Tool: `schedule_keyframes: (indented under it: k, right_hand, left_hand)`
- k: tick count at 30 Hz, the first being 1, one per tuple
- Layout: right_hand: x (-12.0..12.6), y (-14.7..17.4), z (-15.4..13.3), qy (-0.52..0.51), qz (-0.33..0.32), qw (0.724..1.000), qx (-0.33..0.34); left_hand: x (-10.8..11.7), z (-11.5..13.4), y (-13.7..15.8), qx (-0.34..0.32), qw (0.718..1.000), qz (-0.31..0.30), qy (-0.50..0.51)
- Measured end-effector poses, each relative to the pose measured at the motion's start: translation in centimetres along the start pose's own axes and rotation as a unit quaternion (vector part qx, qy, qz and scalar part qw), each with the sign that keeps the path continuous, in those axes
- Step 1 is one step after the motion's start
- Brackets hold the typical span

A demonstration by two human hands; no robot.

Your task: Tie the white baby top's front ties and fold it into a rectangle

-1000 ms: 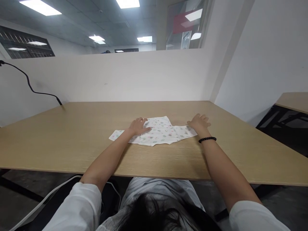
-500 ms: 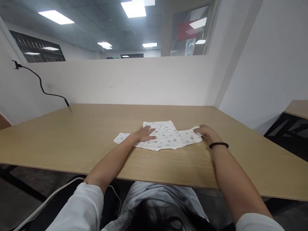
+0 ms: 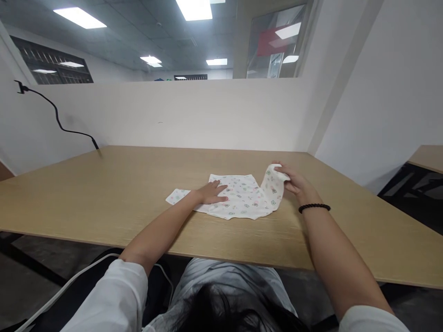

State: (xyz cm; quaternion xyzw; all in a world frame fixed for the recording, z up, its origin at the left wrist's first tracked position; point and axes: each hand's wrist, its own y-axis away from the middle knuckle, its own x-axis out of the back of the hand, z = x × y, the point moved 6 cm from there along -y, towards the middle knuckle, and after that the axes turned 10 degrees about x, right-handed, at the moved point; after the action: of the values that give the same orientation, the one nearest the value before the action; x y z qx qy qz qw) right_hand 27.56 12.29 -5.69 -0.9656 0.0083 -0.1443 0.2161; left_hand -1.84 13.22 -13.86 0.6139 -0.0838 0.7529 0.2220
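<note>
A small white garment (image 3: 240, 196) with a tiny coloured print lies on the wooden table in front of me; it looks like a baby's top with sleeves. My left hand (image 3: 210, 192) rests flat on its left part, fingers spread. One sleeve pokes out to the left beyond my forearm. At the right, my right hand (image 3: 292, 180) grips the end of the other sleeve (image 3: 273, 186) and holds it raised off the table, curving upward. The body of the garment stays flat.
The wooden table (image 3: 121, 193) stretches to both sides, with a white partition (image 3: 200, 115) along its back edge. A black gooseneck holder (image 3: 57, 115) rises at the back left. Another table (image 3: 429, 157) stands at far right. A white cable (image 3: 65, 290) hangs below left.
My right hand has lifted the right sleeve's end up from the table, and the sleeve now bends upward. My left hand stays pressed on the garment.
</note>
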Motion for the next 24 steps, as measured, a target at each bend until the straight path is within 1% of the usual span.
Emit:
schedule_keyframes:
  k: [1,2,3,5,7,9,12,13,15,18,22,24]
  right_hand:
    - [-1.8,0.2,-0.4,-0.079,-0.05,0.996,-0.002]
    - [-3.5,0.5,-0.8,-0.15,-0.102,0.983,-0.008]
    - [-5.1,0.9,-1.1,-0.199,-0.152,0.968,-0.019]
    - [-7.5,1.8,-1.7,-0.246,-0.243,0.937,-0.045]
    - [-8.9,2.4,-1.7,-0.254,-0.306,0.915,-0.063]
    - [-9.2,2.5,-1.1,-0.237,-0.331,0.911,-0.073]
    - [-9.1,2.4,0.8,-0.159,-0.352,0.918,-0.093]
    - [-9.2,2.4,1.4,-0.125,-0.369,0.915,-0.102]
    - [-9.5,2.7,2.5,-0.056,-0.413,0.902,-0.117]
    - [-10.0,3.1,3.0,0.015,-0.452,0.884,-0.119]
    - [-10.5,3.1,2.7,0.061,-0.459,0.88,-0.11]
    - [-10.6,3.0,2.7,0.077,-0.458,0.879,-0.106]
  left_hand:
    - [-0.1,0.2,0.1,-0.002,1.0,-0.001,0.0]
    - [-0.1,0.4,0.1,-0.001,1.0,-0.003,0.001]
    - [-0.1,0.5,0.1,0.0,1.0,-0.004,0.003]
    - [0.1,0.6,0.2,-0.005,1.0,-0.004,0.012]
    - [0.7,0.4,0.2,-0.023,0.999,0.002,0.036]
    - [1.7,-0.3,0.1,-0.028,0.997,0.02,0.071]
    - [3.2,-2.5,0.0,0.001,0.992,0.038,0.119]
    - [3.5,-3.3,0.0,0.012,0.991,0.036,0.13]
    - [4.0,-4.7,0.1,0.027,0.988,0.022,0.15]
    - [4.2,-6.3,0.5,0.043,0.984,-0.017,0.169]
    - [3.9,-7.7,1.0,0.058,0.979,-0.122,0.154]
    - [4.0,-8.7,1.4,0.084,0.977,-0.153,0.124]
